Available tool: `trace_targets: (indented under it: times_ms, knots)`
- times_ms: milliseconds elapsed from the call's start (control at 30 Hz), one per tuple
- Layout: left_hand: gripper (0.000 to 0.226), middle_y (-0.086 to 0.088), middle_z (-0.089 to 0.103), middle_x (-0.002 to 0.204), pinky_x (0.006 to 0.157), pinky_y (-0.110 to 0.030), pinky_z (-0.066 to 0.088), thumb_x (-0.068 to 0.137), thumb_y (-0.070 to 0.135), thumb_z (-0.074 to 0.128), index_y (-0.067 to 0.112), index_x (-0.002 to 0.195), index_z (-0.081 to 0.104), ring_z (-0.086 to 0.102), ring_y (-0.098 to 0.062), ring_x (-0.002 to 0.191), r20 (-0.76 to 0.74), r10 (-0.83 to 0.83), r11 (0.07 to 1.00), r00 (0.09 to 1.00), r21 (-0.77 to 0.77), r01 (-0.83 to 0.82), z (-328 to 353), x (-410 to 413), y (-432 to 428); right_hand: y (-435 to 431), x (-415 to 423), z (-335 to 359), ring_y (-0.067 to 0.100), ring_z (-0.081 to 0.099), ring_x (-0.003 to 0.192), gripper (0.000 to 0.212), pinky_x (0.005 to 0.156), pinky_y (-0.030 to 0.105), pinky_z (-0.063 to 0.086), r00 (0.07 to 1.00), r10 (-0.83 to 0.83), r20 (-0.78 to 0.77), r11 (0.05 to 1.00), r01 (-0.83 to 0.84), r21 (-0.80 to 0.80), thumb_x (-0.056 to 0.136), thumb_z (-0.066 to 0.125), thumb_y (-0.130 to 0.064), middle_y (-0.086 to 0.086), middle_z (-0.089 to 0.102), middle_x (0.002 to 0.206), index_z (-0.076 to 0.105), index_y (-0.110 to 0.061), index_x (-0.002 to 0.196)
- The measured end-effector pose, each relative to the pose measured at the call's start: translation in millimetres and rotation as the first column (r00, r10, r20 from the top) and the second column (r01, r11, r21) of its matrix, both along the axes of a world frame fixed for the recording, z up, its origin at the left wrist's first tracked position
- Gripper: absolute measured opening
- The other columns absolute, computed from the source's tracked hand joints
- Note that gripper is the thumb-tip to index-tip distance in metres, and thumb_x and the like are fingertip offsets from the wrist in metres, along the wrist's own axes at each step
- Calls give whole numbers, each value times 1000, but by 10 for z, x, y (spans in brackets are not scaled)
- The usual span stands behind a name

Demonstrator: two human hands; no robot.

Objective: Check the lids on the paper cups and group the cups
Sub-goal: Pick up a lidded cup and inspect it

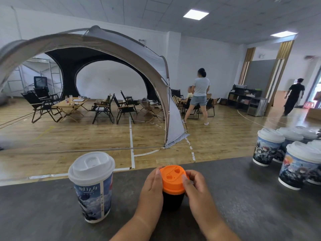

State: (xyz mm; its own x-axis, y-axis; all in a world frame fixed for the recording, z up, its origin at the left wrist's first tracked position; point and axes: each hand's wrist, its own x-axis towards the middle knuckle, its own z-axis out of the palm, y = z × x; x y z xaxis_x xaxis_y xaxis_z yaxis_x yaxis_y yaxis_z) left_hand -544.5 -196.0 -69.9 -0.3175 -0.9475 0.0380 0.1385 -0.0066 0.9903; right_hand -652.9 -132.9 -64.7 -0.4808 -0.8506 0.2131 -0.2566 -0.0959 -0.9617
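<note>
Hands are meeting at the middle of the dark grey speckled tabletop [243, 211], where the short black paper cup [172, 200] is standing upright just in front of the person, its long axis running vertically. The left hand [152, 186] is lying with its fingers nearly straight against the left side of the cup and its orange plastic lid [172, 179], bracing them. The right hand [197, 184] is curling its fingers and pinching the lid's rim from the right. Both hands are touching the cup, so neither is nearer, and the lid appears to be sitting level, though the far rim is not showing clearly enough to judge the seal. The cluster of printed paper cups with white lids [268, 147] is standing well apart at the far right edge, so the grouping move is probably falling to the right hand, carrying the cup rightward and slightly away. The path between is looking bare, but the nearest cup of that cluster [300, 168] is crowding the front and could be knocked on arrival. The tall printed paper cup with a white dome lid [93, 190] is waiting near the left hand, apart from it. Beyond the table, a large grey arched tent [121, 47] and folding chairs are filling the wooden-floored hall.
</note>
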Motion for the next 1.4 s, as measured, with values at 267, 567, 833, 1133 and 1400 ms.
trace_targets:
  times_ms: [267,567,833,1133,1400]
  knots:
    - [35,14,65,105,81,-13,36,102,44,28,36,113,60,54,4,101,22,29,999,999,16,-29,21,0,34,7,0,0,-4,58,109,41,94,16,45,998,56,-11,998,-56,-14,87,37,-55,-22,64,111,56,-37,118]
    - [37,-1,68,112,90,-30,46,100,48,35,31,117,63,62,-16,107,-67,-9,991,998,136,18,36,-6,10,10,-3,17,6,60,100,43,77,17,46,1000,10,-11,999,-10,31,75,52,-56,-3,60,109,50,-27,107]
    - [27,8,63,109,78,-16,42,102,35,35,32,121,55,57,-5,102,-5,-2,1000,1000,25,2,57,4,52,12,5,-17,6,59,105,58,91,24,49,998,55,-24,998,-54,43,82,50,-71,-9,58,117,46,-32,124]
    - [36,0,66,115,101,-36,45,97,52,40,33,116,64,60,-17,109,-44,-13,990,999,139,19,22,-1,3,7,-7,21,9,64,97,31,75,20,50,999,25,33,999,-26,19,83,60,-44,-2,66,109,59,-28,108]
    - [26,9,63,118,87,-20,45,103,27,38,31,116,60,58,-2,105,-19,28,999,999,-38,-29,42,49,74,38,12,38,4,58,107,57,79,16,47,996,87,0,992,-86,90,74,56,-61,-11,55,118,37,-36,123]
